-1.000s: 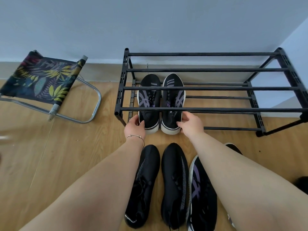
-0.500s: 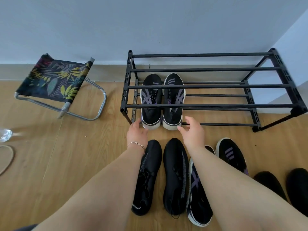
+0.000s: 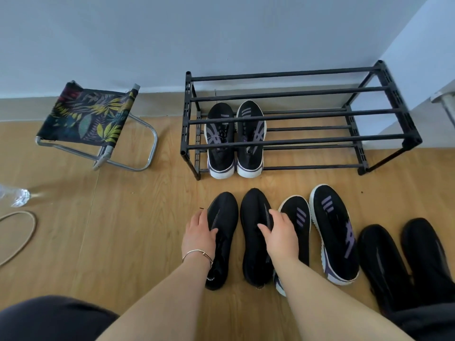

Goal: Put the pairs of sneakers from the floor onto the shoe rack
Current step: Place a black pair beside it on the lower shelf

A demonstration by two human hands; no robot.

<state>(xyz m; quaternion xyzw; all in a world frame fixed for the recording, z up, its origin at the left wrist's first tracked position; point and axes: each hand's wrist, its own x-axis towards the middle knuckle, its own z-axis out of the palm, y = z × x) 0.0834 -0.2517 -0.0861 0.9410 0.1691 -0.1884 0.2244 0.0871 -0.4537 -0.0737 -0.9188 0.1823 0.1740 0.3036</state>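
Hands on all-black pair on floor. Left hand (image 3: 200, 234) spread over left sneaker (image 3: 222, 232), thumb on upper, fingers down outer side; not clenched. Right hand (image 3: 280, 231) splayed on right sneaker (image 3: 253, 232), fingertips at its outer edge. Beyond fingertips: rack (image 3: 290, 116), striped pair (image 3: 235, 141) on lower tier. Right of right hand: second striped pair (image 3: 330, 230), then dark pair (image 3: 403, 257).

We rest our left hand (image 3: 200, 236) and right hand (image 3: 280, 233) on the plain black knit sneakers (image 3: 253, 232) on the wooden floor (image 3: 123, 230). One purple-striped pair (image 3: 235, 140) sits on the black metal shoe rack (image 3: 307, 141).
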